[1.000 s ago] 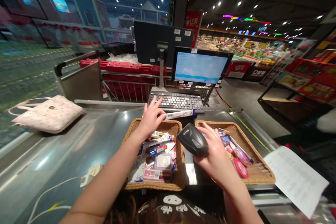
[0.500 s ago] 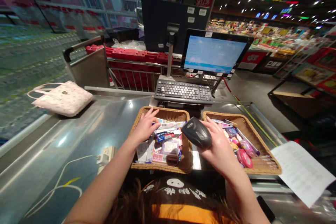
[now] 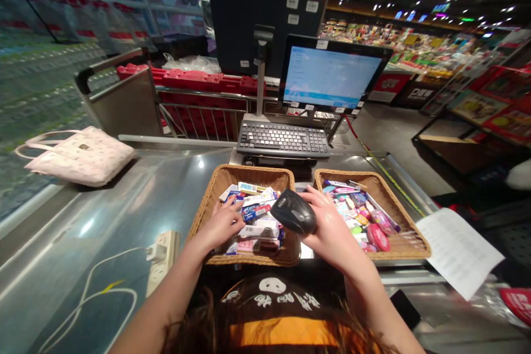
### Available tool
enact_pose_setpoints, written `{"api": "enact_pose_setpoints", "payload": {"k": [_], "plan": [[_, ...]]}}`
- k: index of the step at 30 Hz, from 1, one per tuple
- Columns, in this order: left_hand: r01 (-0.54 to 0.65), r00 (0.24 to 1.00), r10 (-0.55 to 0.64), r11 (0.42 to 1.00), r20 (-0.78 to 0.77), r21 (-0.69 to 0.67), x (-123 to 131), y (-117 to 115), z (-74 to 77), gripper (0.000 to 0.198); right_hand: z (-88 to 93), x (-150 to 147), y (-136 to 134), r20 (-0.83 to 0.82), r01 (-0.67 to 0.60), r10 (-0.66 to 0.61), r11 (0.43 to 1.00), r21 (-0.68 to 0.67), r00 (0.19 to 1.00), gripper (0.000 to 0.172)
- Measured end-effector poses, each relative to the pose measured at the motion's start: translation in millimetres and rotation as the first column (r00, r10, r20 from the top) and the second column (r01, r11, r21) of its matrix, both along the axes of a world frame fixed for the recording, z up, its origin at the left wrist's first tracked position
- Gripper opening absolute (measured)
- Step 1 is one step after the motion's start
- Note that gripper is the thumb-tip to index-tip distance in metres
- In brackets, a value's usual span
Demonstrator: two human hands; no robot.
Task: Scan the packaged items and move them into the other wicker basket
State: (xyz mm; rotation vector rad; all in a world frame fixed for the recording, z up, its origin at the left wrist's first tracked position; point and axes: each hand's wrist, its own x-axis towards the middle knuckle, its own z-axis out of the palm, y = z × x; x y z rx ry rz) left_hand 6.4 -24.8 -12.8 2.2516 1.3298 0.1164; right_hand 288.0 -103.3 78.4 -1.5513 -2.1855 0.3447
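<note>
Held black handheld barcode scanner (image 3: 292, 214), fingers wrapped tight, in right hand (image 3: 332, 232), over inner rim of left woven wicker basket (image 3: 257, 170). Laid left hand (image 3: 219, 225) on small colourful packets (image 3: 257, 204) inside that basket; could not tell whether pinching any.

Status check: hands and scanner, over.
Right hand shut on black handheld barcode scanner. Left hand open, resting on small colourful packets in left brown wicker basket. Nothing between scanner and packets.

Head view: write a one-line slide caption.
At a checkout counter, the right hand holds a black barcode scanner while the left hand rests in a wicker basket of packets.
</note>
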Motion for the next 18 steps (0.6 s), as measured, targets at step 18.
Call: {"api": "enact_pose_setpoints", "payload": {"k": [18], "plan": [[0.153,0.973,-0.193,0.948,0.123,0.279,110,34,41.3,0.028,-2.6,118,-38,-0.123,0.426,-0.409,0.881,0.206,0.904,0.049]]}}
